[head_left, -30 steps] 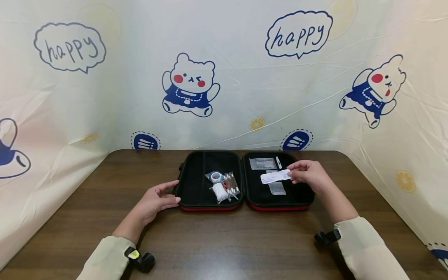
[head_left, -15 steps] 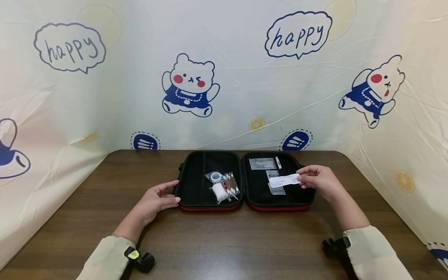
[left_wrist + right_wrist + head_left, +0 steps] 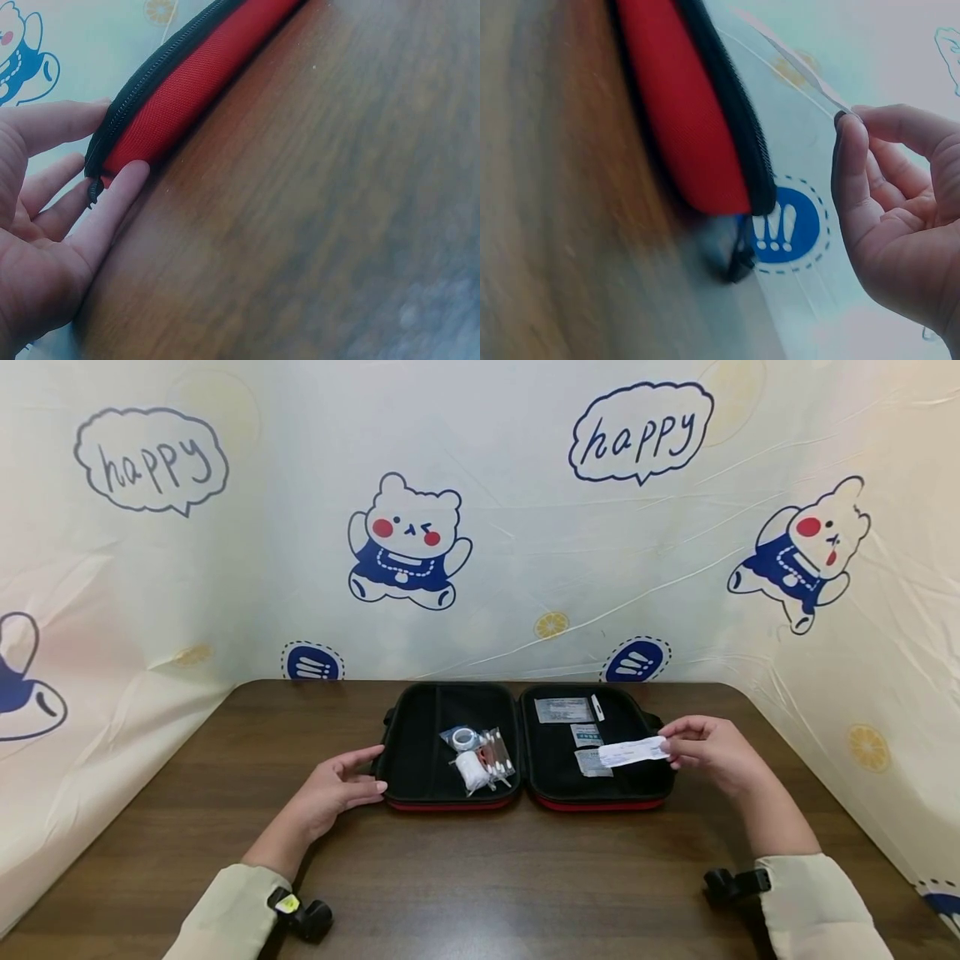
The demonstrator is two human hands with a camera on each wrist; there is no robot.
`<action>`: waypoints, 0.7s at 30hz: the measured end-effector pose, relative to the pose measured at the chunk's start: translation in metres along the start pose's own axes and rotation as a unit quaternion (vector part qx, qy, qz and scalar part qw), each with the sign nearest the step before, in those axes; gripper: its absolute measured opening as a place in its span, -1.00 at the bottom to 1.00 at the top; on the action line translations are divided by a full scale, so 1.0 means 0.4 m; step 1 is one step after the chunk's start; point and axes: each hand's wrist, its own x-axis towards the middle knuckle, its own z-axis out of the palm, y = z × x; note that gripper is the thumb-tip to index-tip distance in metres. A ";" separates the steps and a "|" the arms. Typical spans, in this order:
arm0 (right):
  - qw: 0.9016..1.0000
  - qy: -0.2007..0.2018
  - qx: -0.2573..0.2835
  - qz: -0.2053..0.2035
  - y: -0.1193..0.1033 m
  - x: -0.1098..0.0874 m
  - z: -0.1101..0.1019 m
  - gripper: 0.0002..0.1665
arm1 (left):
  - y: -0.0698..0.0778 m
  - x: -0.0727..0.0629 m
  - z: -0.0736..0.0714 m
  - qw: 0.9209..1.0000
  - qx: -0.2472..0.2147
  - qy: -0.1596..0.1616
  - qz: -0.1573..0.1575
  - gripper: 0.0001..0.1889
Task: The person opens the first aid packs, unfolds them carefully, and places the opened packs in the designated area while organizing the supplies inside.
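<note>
Black-red fabric case point(image 3: 412, 743): clear plastic packets point(image 3: 496, 758) inside. White paper strip point(image 3: 630, 752): above case, unplaced, right hand point(image 3: 712, 752) pinching. Left hand point(image 3: 330, 792): spread, touching case.

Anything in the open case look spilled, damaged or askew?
No spill or damage visible. Slightly untidy: in the left compartment, cotton swabs, white roll and bagged cotton sit bunched at odd angles. The white printed strip slants, but the right hand pinches it.

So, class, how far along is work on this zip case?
Done: the zip case lies open, cotton swabs in its left half.
In hand: the right hand pinches a white strip; the left hand touches the case.
Likely left: setting down the strip, closing the open case.
</note>
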 end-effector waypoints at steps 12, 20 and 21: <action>0.998 -0.002 -0.064 0.008 0.024 -0.025 -0.078 -0.70 | 0.003 0.004 -0.003 1.000 0.000 -0.002 -0.005 -0.21; 0.995 -0.020 -0.095 0.024 0.038 -0.018 -0.094 -0.59 | -0.003 0.005 -0.003 1.000 0.002 -0.003 -0.001 -0.22; 0.995 -0.023 -0.096 0.026 0.039 -0.017 -0.094 -0.59 | -0.003 0.006 -0.003 1.000 0.002 -0.003 -0.001 -0.22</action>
